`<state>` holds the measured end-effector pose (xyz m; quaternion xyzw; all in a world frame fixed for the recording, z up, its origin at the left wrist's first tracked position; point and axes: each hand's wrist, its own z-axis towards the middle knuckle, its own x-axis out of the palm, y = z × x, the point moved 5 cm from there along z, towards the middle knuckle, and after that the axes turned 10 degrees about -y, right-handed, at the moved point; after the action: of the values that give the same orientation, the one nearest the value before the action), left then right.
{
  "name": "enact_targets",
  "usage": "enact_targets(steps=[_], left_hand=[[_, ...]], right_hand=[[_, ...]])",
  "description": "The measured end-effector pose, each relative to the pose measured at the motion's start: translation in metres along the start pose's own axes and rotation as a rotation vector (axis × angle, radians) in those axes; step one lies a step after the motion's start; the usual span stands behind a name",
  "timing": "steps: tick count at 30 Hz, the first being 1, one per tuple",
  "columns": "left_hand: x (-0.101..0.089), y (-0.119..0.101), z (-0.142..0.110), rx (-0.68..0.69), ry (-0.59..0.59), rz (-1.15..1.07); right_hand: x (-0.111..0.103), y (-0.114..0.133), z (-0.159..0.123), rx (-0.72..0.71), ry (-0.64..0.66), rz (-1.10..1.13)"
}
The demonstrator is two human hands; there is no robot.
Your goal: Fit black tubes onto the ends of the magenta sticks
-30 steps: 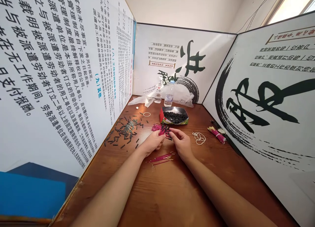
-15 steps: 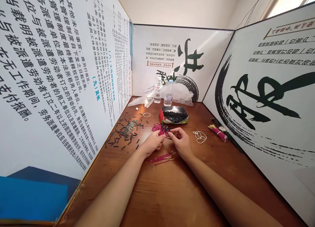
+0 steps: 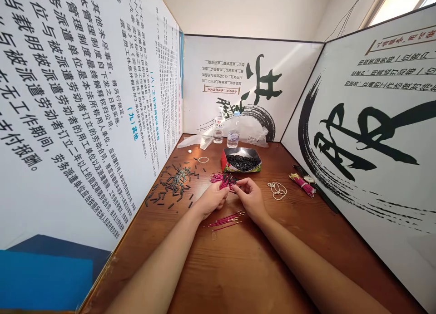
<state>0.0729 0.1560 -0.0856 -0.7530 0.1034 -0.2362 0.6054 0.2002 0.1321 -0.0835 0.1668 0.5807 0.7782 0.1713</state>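
Note:
My left hand (image 3: 214, 199) is closed around several magenta wires, some with black sleeves on their far ends. Close by on the right, my right hand (image 3: 250, 197) pinches with thumb and forefinger at the ends of these wires; what lies between its fingertips is too small to make out. Behind both hands lies a pile of magenta wires (image 3: 215, 178), partly hidden. Nearer to me, a few loose magenta wires (image 3: 225, 220) with metal tips rest on the table (image 3: 235, 268). An open box (image 3: 258, 167) of small black sleeves (image 3: 242, 161) stands just beyond the hands.
Loose black sleeves (image 3: 177, 181) are scattered at the left. White rubber bands (image 3: 277, 191) lie on the right, near a bundle of magenta wires (image 3: 302, 185) and a watch (image 3: 309, 179). Two water bottles (image 3: 233, 134) and plastic bags stand at the back. Printed panels (image 3: 225, 55) enclose the table.
The view has shifted very slightly. Both hands stay in nearly the same place, with the left still holding the wires and the right at their ends.

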Motion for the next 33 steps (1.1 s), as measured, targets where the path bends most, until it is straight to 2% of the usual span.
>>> enact_targets(steps=[15, 33], left_hand=[[0.000, -0.003, -0.005, -0.030, -0.052, 0.031], [0.000, -0.002, -0.005, -0.077, -0.106, 0.061]], right_hand=[[0.005, -0.002, -0.001, -0.025, 0.036, -0.044], [0.005, -0.011, -0.003, 0.035, 0.058, -0.075]])
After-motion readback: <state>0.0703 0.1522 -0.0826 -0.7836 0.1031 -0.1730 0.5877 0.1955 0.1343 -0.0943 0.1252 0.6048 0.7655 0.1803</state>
